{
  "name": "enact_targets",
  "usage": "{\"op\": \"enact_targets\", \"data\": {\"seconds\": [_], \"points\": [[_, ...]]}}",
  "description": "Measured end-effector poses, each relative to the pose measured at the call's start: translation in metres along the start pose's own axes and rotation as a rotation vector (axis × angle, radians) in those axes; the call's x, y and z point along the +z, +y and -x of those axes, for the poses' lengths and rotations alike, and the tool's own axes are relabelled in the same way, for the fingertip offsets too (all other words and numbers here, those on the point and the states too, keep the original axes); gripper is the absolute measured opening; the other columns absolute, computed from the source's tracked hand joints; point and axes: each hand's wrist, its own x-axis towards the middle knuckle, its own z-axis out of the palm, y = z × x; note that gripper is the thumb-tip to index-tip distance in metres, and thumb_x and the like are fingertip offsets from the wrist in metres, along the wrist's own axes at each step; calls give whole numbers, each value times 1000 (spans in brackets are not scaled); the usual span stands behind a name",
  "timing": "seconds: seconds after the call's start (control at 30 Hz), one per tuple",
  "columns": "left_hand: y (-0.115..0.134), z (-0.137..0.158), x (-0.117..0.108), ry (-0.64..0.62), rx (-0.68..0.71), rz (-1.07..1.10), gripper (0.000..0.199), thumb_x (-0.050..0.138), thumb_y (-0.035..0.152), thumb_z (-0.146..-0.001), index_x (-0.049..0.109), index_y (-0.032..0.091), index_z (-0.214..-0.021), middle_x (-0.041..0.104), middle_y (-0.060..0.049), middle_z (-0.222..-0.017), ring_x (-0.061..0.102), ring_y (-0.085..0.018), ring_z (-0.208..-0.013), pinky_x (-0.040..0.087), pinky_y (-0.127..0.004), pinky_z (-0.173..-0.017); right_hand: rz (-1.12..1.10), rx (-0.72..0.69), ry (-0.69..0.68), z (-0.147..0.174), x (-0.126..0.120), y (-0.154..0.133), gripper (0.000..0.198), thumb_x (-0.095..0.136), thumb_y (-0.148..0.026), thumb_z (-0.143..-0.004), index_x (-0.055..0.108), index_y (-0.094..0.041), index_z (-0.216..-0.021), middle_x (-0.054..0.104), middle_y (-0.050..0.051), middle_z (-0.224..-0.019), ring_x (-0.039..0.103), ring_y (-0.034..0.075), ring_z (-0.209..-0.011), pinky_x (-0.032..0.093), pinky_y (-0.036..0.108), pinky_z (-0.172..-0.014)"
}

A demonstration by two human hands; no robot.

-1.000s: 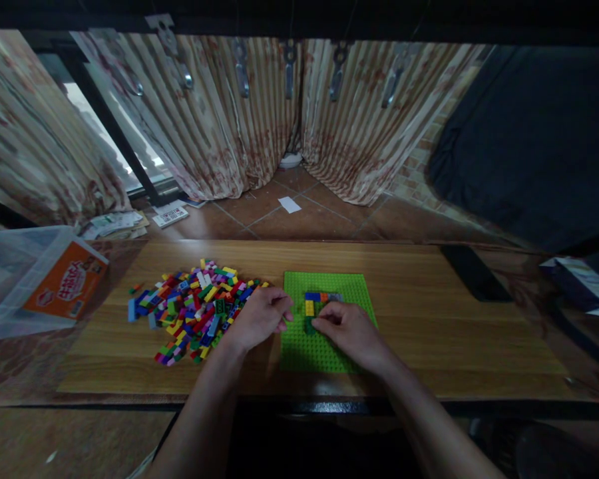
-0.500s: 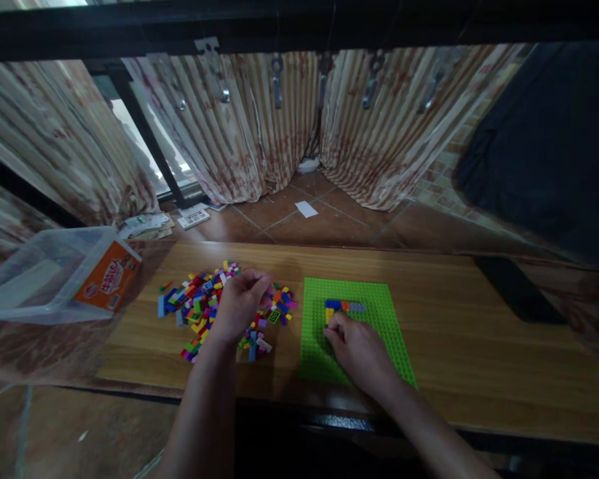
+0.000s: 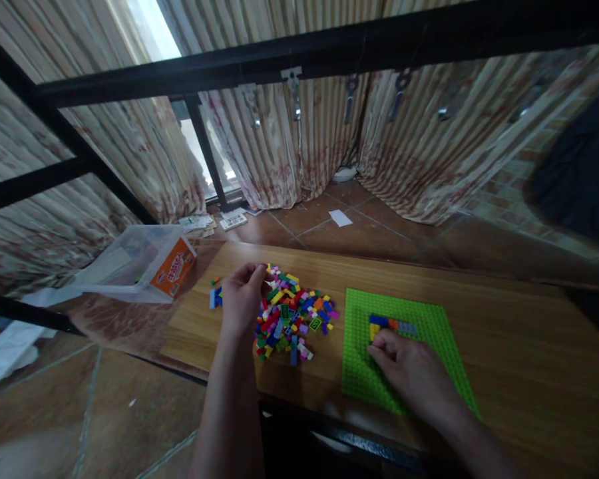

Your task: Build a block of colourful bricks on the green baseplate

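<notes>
My left hand (image 3: 243, 293) hovers over the left part of a pile of toy building bricks (image 3: 292, 313). Its thumb and fingers are pinched together; whatever may be between them is hidden. A green studded baseplate (image 3: 359, 372) lies to the right of the pile. On it is a short row of joined bricks: a blue brick (image 3: 378, 320), an orange brick (image 3: 393, 324) and grey bricks (image 3: 407, 327), with a yellow brick (image 3: 374, 330) just in front of the blue one. My right hand (image 3: 404, 359) is closed at the yellow brick, its fingertips low over the plate, hiding what they may grip.
A clear plastic bin (image 3: 124, 266) with an orange label stands beyond the left end of the wooden table (image 3: 519, 359). Papers (image 3: 197, 224) and a white sheet (image 3: 340, 217) lie on the tiled floor. A dark metal rail (image 3: 259, 63) crosses in front of striped curtains (image 3: 289, 153).
The view has swung to the left, so the table things sit further right. Over the pile, my left hand has shifted leftward. My right hand stays by the yellow brick.
</notes>
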Motion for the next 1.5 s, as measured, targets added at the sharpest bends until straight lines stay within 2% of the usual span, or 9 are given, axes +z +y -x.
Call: {"op": "enact_targets", "data": {"seconds": [0.2, 0.37, 0.5, 0.6, 0.8, 0.9, 1.17, 1.33, 1.5], "points": [[4, -5, -12, 200, 40, 159, 22, 68, 33, -66, 62, 14, -75, 61, 2, -60, 49, -6, -45, 35, -17, -44, -152, -105, 28, -1, 16, -27, 27, 49, -38, -89, 57, -22, -69, 54, -4, -54, 52, 13, -50, 34, 25, -53], [8, -7, -20, 262, 26, 355, 23, 70, 28, -61, 62, 13, -76, 60, 3, -60, 49, -5, -47, 36, -15, -46, -240, -228, 86, -7, 35, -58, 21, 48, -31, -91, 62, -22, -78, 65, 0, -77, 61, 15, -70, 43, 26, -65], [12, -7, -29, 284, -27, 399, 27, 71, 28, -58, 61, 13, -77, 59, 4, -60, 49, -5, -47, 36, -15, -47, -259, -266, 119, -13, 46, -75, 16, 50, -28, -90, 65, -23, -94, 66, 3, -90, 63, 18, -80, 47, 29, -72], [7, -10, -38, 268, -71, 236, 26, 69, 31, -61, 61, 13, -78, 62, 1, -64, 51, -7, -50, 38, -18, -49, -250, -318, 142, -17, 53, -87, 20, 50, -26, -90, 64, -23, -105, 66, 5, -100, 62, 20, -92, 49, 34, -81], [-14, -21, -62, 241, -98, -554, 26, 58, 24, -74, 69, 15, -96, 71, -7, -83, 63, -17, -67, 46, -27, -63, -131, -445, 242, -29, 70, -107, 28, 52, -20, -88, 65, -21, -113, 59, 9, -121, 56, 24, -109, 48, 41, -92], [-13, -24, -74, 217, -131, -784, 30, 53, 21, -78, 69, 16, -102, 72, -10, -93, 65, -20, -79, 47, -30, -71, -72, -488, 228, -33, 78, -112, 30, 51, -17, -88, 66, -21, -114, 59, 9, -124, 55, 25, -111, 47, 42, -94], [-17, -32, -91, 152, -161, -984, 37, 51, 24, -81, 68, 16, -113, 69, -14, -107, 64, -26, -96, 47, -33, -82, -62, -406, 254, -36, 75, -121, 17, 56, -20, -88, 71, -20, -82, 66, 7, -102, 57, 23, -95, 48, 39, -85], [-32, -44, -89, 57, -145, -965, 37, 49, 19, -80, 68, 17, -112, 71, -12, -105, 65, -23, -95, 47, -30, -81, -85, -403, 269, -41, 78, -133, 15, 55, -20, -88, 70, -21, -91, 65, 6, -101, 55, 22, -95, 46, 38, -87], [-39, -50, -94, 67, -131, -946, 38, 47, 17, -79, 67, 17, -111, 71, -11, -104, 65, -22, -95, 48, -29, -80, -24, -412, 243, -54, 84, -155, 14, 55, -21, -87, 68, -20, -92, 62, 8, -105, 52, 24, -97, 46, 39, -86]]}}
